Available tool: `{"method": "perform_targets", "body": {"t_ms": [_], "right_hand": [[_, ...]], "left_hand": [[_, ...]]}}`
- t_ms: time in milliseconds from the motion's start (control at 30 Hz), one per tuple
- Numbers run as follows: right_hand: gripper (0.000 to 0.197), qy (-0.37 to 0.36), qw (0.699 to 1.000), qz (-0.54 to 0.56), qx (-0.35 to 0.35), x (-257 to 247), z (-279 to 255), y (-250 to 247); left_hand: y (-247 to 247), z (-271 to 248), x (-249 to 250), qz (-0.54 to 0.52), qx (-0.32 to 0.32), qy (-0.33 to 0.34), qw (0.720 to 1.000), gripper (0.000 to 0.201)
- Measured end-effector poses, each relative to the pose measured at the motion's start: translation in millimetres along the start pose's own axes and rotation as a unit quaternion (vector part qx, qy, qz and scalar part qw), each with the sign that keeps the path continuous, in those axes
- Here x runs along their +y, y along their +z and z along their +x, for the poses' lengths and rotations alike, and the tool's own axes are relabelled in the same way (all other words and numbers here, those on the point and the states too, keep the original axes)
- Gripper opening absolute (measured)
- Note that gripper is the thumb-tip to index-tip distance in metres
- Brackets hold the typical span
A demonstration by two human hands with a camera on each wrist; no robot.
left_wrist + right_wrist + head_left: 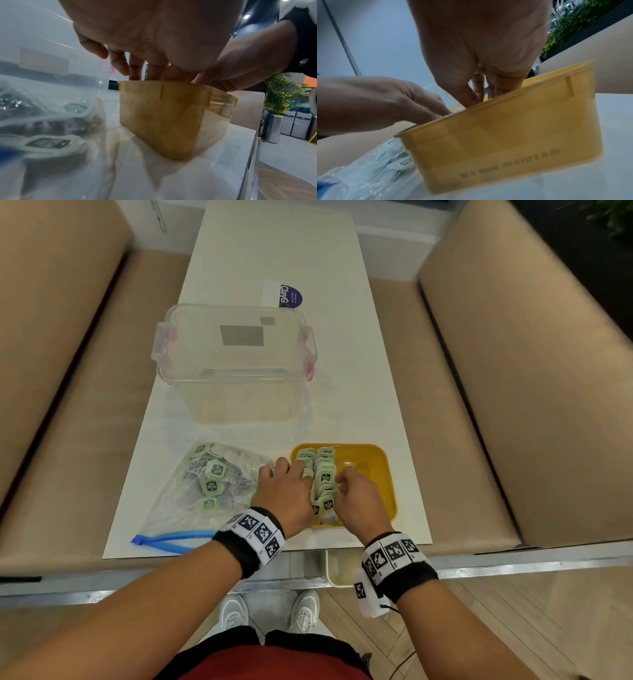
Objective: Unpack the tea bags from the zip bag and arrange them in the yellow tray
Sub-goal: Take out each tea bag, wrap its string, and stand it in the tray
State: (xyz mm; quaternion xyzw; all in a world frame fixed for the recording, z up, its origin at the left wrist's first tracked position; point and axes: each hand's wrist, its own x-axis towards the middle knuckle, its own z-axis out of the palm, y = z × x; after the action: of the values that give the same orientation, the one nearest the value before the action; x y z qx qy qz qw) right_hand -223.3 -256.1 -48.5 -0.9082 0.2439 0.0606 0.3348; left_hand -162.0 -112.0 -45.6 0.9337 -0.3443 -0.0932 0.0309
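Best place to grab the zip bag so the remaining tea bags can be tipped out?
Pinch the zip bag at its far closed corner, coming from the left. The blue zip lies at the near table edge and the tea bags sit mid-bag, so lifting the far end probably slides them toward the mouth.

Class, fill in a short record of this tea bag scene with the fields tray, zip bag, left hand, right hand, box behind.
tray: yellow tray, tea bags in two rows on its left side
zip bag: zip bag left of the tray, sachets still inside
left hand: left hand reaching into the tray's left row
right hand: right hand at the right row
box behind: clear plastic box
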Motion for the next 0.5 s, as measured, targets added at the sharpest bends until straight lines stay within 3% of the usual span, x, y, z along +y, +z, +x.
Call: {"method": "perform_targets", "body": {"t_ms": [167, 267, 367, 500], "right_hand": [[0.022, -0.033, 0.999, -0.018, 0.023, 2, -2, 6], [0.021, -0.048, 0.997, 0.003, 0.056, 1, -3, 7], [0.018, -0.051, 0.997, 0.002, 0.058, 1, -4, 5], [0.021, -0.049, 0.998, -0.023, 0.022, 2, -5, 5]], "left_hand": [[5, -4, -5, -0.026, 0.041, 0.014, 0.999, 0.024], [9, -7, -11, -0.041, 0.074, 0.078, 0.993, 0.023], [13, -7, -14, -0.025, 0.053, 0.153, 0.986, 0.032], [16, -8, -14, -0.01, 0.006, 0.164, 0.986, 0.038]]}}
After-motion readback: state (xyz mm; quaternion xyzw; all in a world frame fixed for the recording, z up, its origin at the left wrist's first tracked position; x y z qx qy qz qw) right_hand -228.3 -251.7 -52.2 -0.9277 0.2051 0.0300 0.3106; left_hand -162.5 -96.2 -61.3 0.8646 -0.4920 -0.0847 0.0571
